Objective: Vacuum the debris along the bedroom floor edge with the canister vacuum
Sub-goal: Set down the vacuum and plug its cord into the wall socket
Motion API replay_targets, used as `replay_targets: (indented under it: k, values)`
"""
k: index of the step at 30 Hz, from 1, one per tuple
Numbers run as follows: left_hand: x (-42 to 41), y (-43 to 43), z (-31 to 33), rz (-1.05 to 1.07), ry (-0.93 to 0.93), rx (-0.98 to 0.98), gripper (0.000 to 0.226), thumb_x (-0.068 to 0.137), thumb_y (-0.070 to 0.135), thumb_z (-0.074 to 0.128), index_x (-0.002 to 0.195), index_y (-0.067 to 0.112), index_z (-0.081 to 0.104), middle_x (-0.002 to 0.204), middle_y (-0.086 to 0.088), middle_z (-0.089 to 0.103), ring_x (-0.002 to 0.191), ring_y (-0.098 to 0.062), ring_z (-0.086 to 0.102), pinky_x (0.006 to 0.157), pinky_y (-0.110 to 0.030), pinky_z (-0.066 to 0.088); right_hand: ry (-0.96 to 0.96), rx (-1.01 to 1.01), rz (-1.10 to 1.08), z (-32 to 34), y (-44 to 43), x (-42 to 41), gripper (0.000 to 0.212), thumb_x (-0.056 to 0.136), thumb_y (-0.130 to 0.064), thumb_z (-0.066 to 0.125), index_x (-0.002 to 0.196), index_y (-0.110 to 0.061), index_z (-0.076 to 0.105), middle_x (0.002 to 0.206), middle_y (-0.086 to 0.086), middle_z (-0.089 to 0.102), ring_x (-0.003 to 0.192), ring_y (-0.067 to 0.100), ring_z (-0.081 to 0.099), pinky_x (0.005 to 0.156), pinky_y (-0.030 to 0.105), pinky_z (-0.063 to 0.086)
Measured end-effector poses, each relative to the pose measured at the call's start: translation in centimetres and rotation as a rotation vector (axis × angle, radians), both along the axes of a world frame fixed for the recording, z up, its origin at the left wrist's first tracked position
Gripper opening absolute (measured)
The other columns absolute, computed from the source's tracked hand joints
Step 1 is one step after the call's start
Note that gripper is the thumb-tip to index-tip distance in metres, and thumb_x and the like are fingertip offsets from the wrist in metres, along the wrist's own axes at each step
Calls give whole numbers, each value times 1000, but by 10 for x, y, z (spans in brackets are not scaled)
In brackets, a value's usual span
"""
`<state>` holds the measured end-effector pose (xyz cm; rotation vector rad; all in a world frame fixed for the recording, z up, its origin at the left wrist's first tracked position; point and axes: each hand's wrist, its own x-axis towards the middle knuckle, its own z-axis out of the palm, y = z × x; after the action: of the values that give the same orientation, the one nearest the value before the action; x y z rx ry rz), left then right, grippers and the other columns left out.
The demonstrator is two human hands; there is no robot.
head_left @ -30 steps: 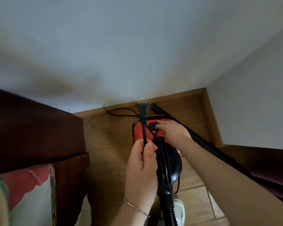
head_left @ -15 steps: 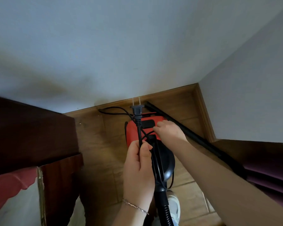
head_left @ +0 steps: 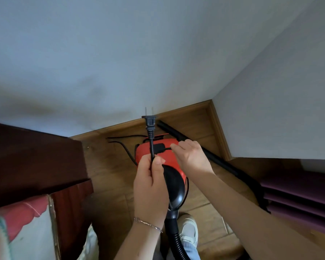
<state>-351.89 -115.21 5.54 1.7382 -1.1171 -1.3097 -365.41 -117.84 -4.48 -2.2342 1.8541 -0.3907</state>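
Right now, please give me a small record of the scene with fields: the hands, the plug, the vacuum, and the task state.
left hand: closed on the power cord just below the plug
right hand: pinching the cord over the vacuum
plug: unplugged, prongs pointing up
canister vacuum: red and black, on the wooden floor by the wall corner
wand: black, lying on the floor along the right wall
task state: vacuuming not yet started

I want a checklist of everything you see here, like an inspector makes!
Surface: wooden floor, small speck near the dark cabinet.
Job's things: red canister vacuum on the floor; black wand lying beside it; hose at its near end.
Clutter: nothing seen.
Grippers: left hand holds the cord below the plug; right hand pinches cord over the vacuum.
Cables: cord loops on the floor.
Surroundings: white walls, purple folds, bedding.
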Motion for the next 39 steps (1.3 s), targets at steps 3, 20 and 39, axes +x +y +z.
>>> replay_targets:
  k: [3, 20, 39]
  values:
    - [0, 4, -4, -15, -19, 32, 24, 91, 34, 37, 74, 27, 52, 50, 11, 46, 45, -3, 40, 45, -19, 33, -28, 62, -49, -3, 12, 4, 27, 56, 5, 82, 80, -7, 73, 56, 5, 57, 50, 25, 54, 50, 28, 43]
    - [-33, 23, -119, -59, -417, 391, 24, 99, 23, 34, 112, 12, 51, 106, -12, 63, 93, -31, 59, 67, -32, 38, -305, 143, -245, -62, 48, 4, 8, 77, -3, 70, 85, -2, 71, 77, 14, 63, 71, 32, 62, 65, 34, 53]
    - [-20, 29, -92, -21, -423, 513, 30, 100, 18, 28, 74, 10, 40, 70, -5, 47, 67, -25, 46, 63, -34, 33, -132, 180, -139, -34, 27, 5, 36, 65, 13, 69, 98, -1, 70, 116, 18, 67, 90, 37, 65, 73, 45, 56]
